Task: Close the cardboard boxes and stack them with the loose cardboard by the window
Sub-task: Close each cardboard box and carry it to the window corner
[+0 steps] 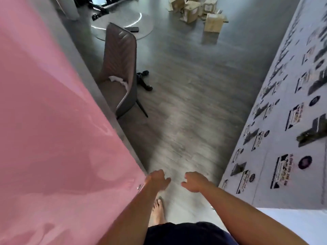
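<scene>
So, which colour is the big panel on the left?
Glossy pink panel, seen in the head view.

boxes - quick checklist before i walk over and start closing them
1. Hands free: left hand and right hand hold nothing, fingers loosely curled. Ok.
2. Boxes located: a cluster on the floor at the far end of the room. Ok.
3. Boxes closed: at least some flaps look raised. Not ok.
4. Path: the floor straight ahead shows no obstacle; the chair and a dark object beside it sit to the left. Ok.
5. Loose cardboard: a flat piece seems to lie by the boxes, too blurred to confirm. Cannot tell.
6. Window spot: not in view. Cannot tell.
</scene>
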Available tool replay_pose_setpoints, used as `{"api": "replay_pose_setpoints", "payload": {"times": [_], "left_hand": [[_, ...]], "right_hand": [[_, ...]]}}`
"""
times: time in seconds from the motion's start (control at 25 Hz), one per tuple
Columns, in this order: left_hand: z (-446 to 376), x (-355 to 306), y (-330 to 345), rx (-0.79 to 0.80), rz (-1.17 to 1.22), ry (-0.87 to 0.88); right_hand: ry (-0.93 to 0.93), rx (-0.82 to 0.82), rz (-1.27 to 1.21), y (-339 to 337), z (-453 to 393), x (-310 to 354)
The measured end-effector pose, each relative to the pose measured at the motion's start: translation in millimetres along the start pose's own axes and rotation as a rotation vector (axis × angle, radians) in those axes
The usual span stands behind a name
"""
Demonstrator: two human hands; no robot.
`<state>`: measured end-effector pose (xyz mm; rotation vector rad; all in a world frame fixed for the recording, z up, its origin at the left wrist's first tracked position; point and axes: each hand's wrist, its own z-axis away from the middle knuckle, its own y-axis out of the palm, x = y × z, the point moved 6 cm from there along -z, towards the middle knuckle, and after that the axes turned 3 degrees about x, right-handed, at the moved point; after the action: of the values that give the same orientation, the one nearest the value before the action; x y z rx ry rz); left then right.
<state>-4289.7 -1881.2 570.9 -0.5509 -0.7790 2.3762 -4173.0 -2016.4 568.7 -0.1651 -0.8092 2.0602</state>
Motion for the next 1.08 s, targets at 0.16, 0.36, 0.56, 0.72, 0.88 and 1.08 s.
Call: {"api": "replay_pose_setpoints", "payload": {"times": [0.16, 0.36, 0.56, 0.72, 0.88, 1.08], "left_hand": [[-66.0, -28.4, -82.8, -0.003, -0.113, 0.062], [-144.6, -96.1, -151.8, 0.018, -0.243, 0.134], [-218.2, -179.1, -216.8, 0.021, -0.223, 0.160], [-275.9, -220.5, -287.8, -0.019, -0.123, 0.087], [-317.4, -236.4, -336.5, -0.011, -0.060, 0.021], [-417.3, -255.2, -415.7, 0.006, -0.162, 0.017]], "right_hand": [[0.034, -0.095, -0.115, -87.7, -45.2, -2.0], [0.088, -0.115, -0.162, -162.9, -104.9, -40.1], [0.091, -0.092, -0.111, -252.5, -172.1, -95.3], [0.074, -0.054, -0.077, -340.1, -231.6, -130.7], [0.051, -0.041, -0.043, -410.5, -282.5, -134.9], [0.041, -0.038, -0.037, -504.7, -373.3, -137.5]]}}
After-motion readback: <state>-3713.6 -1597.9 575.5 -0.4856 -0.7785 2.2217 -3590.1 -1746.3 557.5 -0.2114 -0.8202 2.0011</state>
